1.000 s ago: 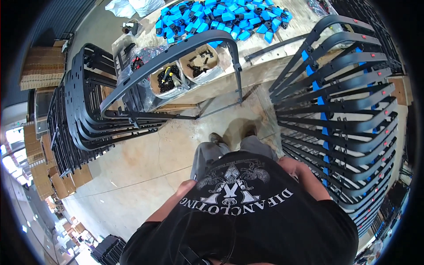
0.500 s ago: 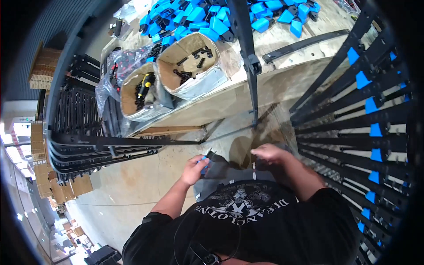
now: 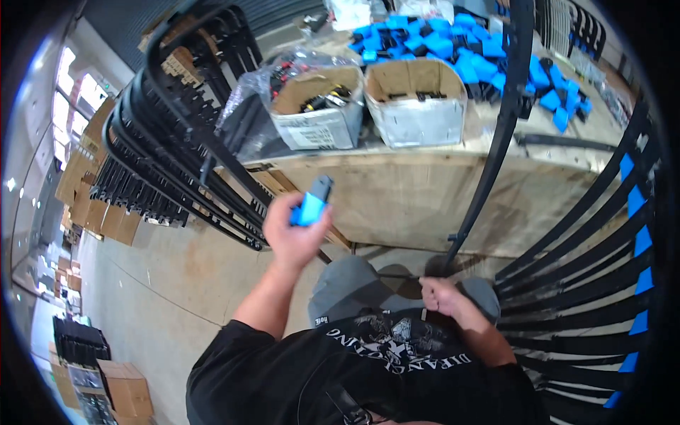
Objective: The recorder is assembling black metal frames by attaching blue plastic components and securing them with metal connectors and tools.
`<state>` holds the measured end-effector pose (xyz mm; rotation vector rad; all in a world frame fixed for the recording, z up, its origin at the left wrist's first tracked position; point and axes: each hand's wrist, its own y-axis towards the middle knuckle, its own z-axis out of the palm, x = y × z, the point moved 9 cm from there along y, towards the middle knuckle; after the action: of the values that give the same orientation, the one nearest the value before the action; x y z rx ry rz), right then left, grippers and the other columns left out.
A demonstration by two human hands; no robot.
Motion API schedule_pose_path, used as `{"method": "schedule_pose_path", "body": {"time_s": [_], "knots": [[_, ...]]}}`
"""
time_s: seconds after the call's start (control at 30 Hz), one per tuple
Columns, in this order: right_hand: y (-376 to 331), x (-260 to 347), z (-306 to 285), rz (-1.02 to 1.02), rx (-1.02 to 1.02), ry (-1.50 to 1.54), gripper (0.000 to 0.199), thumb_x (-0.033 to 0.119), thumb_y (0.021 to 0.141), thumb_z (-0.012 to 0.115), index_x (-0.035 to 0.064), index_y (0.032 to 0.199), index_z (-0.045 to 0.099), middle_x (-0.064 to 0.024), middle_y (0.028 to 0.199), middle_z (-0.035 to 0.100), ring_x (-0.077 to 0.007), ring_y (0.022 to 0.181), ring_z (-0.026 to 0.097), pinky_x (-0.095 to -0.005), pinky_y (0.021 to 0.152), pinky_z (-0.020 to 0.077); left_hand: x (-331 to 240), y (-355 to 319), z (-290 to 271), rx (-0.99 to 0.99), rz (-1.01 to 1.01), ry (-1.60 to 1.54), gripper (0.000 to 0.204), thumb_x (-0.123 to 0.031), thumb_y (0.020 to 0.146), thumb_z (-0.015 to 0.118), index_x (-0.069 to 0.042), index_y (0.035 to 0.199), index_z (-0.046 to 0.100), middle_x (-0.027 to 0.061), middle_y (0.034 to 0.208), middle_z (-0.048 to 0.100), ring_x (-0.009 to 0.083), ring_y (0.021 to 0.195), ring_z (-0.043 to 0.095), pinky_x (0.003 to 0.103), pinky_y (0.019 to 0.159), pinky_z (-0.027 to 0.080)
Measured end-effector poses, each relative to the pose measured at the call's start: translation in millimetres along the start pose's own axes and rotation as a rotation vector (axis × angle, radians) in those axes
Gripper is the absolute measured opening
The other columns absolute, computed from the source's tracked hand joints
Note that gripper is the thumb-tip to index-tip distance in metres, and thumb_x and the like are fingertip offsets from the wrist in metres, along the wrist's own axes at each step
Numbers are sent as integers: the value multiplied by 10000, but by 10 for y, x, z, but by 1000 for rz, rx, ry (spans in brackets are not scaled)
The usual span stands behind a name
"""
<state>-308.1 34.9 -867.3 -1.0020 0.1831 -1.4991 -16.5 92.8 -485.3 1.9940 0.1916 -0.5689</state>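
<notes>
My left hand (image 3: pixel 296 228) is closed around a blue-and-black bracket (image 3: pixel 312 205), a blue angular block with a dark tab sticking up past the fingers. It is raised in front of the bench, below the left carton. My right hand (image 3: pixel 440 295) is low over my lap, fingers curled; whether it holds anything is hidden. A thin dark bar (image 3: pixel 397 275) runs up to its fingertips. Just beyond it, a tall black metal frame bar (image 3: pixel 499 142) slants up past the bench edge.
On the wooden bench (image 3: pixel 397 166) stand a left carton (image 3: pixel 319 131) with black parts and a yellow-black tool, and a right carton (image 3: pixel 418 120) with bolts. Blue brackets (image 3: pixel 439 46) are heaped behind. Black metal racks (image 3: pixel 177 134) crowd the left; bars with blue brackets (image 3: pixel 641 241) line the right.
My left hand has risen with the bracket toward the bench. My right hand has drawn back toward my body, its fingers curled. The view has tilted up and swung left.
</notes>
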Motion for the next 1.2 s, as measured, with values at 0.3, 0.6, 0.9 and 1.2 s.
{"method": "schedule_pose_path", "body": {"time_s": [0.3, 0.6, 0.9, 1.2], "knots": [[-459, -61, -127, -230, -40, -10, 420, 283, 1027, 538, 153, 653, 397, 38, 560, 351, -109, 489, 341, -291, 475, 262, 243, 1074, -286, -42, 282, 392, 360, -226, 727, 879, -42, 976, 696, 125, 996, 693, 324, 920, 672, 398, 810, 553], [-618, 53, -266, -283, -127, 76, 339, 287, 1016, 560, 136, 736, 444, 19, 611, 388, -124, 512, 369, -293, 494, 293, 534, 1114, -166, 194, 78, 287, 409, -176, 800, 809, -68, 1173, 678, 138, 1173, 693, 343, 1097, 651, 396, 937, 524], [-337, 103, -492, -361, -125, 308, 102, 177, 968, 579, 79, 940, 576, -67, 815, 567, -238, 747, 567, -401, 686, 485, 388, 331, -245, -184, 184, 54, 254, -56, 793, 811, -15, 976, 640, 128, 939, 652, 239, 806, 624, 328, 742, 504], [-344, 227, -357, -390, -119, 284, 173, 56, 992, 513, 9, 1120, 620, -104, 870, 622, -225, 762, 592, -313, 582, 437, -299, 404, 707, -14, 208, -208, 229, -82, 805, 820, -38, 932, 635, 97, 761, 588, 227, 671, 555, 315, 616, 458]]}}
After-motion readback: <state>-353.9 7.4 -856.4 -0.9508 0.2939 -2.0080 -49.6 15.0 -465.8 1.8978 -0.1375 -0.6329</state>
